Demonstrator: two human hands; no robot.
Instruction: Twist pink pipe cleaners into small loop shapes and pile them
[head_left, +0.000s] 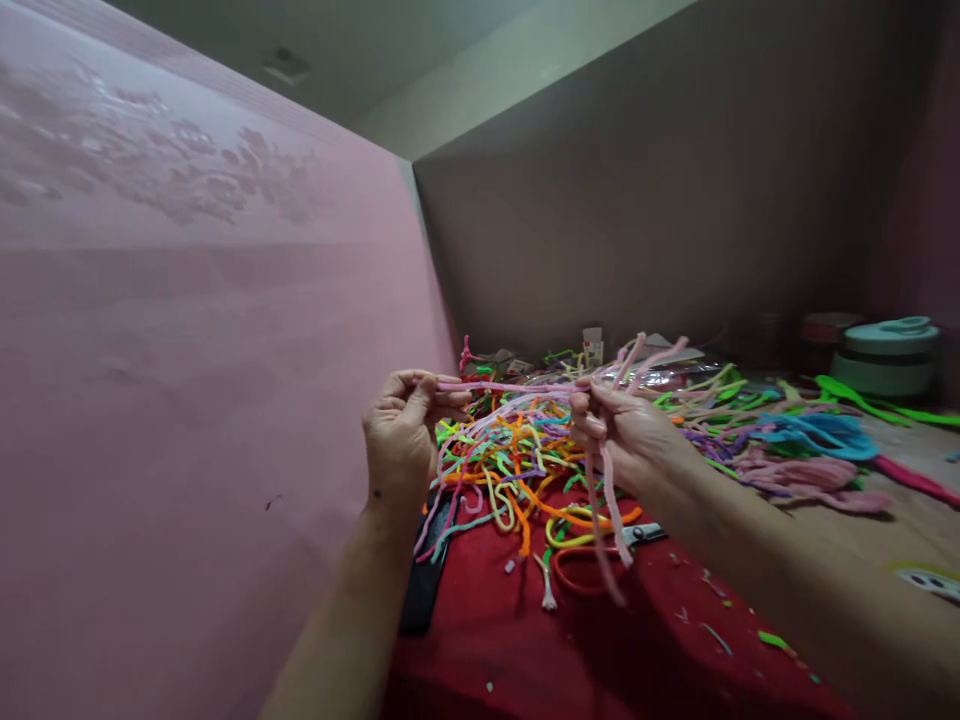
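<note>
Over the feed I have the phone (422, 600) left of the scissors (645, 534) on the cloth (480, 670), heaped strands (517, 465) behind the scissors, and a lidded container (889, 374) far right.

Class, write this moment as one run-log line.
left hand: pinching pink strands; right hand: holding same strands; strands: stretched between; below: scissors, red surface

1. Strands (517, 386), between left hand (405, 425) and right hand (622, 430): pale pink throughout.
2. Pile (517, 455), beneath and behind both hands: mixed orange, yellow, green, turquoise, purple and pink.
3. Cloth (487, 655), below the hands: plain deep red.
4. Scissors (643, 534), below the right hand: yellow and orange-red handles, silvery metal.
5. Phone (424, 600), beside the left wrist: black.
6. Loops (817, 437), right of the right hand: bright blue.
7. Jar (891, 372), farther right: mint green, dark band.
8. Wall (187, 400), left of the left hand: pink, leafy pattern above.
</note>
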